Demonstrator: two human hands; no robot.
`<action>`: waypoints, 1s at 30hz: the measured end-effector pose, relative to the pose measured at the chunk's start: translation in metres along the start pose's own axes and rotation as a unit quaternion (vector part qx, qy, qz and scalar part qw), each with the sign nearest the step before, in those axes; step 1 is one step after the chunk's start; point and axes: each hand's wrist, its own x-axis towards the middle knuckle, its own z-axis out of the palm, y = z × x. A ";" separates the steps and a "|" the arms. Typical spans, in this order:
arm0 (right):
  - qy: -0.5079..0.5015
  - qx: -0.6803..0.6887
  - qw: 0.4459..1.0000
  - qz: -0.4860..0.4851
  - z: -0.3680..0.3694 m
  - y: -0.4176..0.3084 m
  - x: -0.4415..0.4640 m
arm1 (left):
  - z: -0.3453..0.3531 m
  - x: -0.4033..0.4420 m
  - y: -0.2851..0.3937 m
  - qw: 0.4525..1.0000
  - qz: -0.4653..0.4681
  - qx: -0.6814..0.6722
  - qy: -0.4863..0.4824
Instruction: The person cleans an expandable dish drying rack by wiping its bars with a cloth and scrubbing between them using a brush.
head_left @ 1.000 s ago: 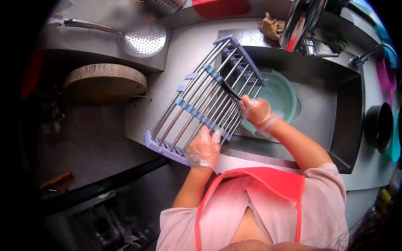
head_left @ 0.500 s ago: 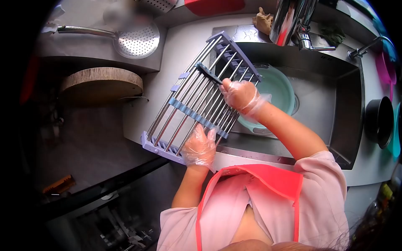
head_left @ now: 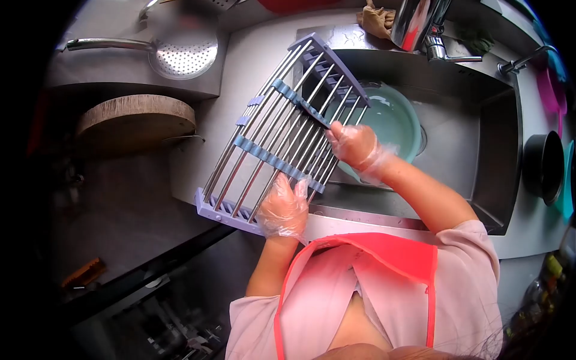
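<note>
A metal drying rack (head_left: 264, 162) with lilac end pieces and blue-grey crossbars lies tilted across the counter and the sink's left edge. My left hand (head_left: 284, 207), in a clear plastic glove, grips the rack's near side beside the lower crossbar. In my gloved right hand (head_left: 355, 146) is the handle of a dark brush (head_left: 315, 115), whose head lies along the upper crossbar; its bristles are hard to make out. Below the rack and my right hand, a pale green basin (head_left: 393, 123) with water stands in the sink, partly hidden.
The steel sink (head_left: 450, 138) has a faucet (head_left: 437, 48) at its back. At left are a perforated ladle (head_left: 183, 57) and a round wooden board (head_left: 138, 120). A black pan (head_left: 543, 168) and a pink ladle (head_left: 551, 96) are on the right.
My right hand and the brush moved up-left along the rack, then back down-right. The whole scene has shifted slightly left in view. My left hand keeps its hold on the rack.
</note>
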 end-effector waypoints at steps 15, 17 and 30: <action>0.003 0.035 0.999 0.000 -0.001 -0.011 0.023 | 0.001 0.001 -0.004 1.000 0.006 0.001 -0.011; -0.029 0.026 0.998 0.058 0.004 0.001 -0.012 | 0.003 0.001 -0.005 1.000 0.013 0.008 0.009; -0.023 0.025 0.999 0.019 -0.004 -0.006 0.004 | -0.005 0.000 0.004 0.999 -0.028 -0.005 -0.030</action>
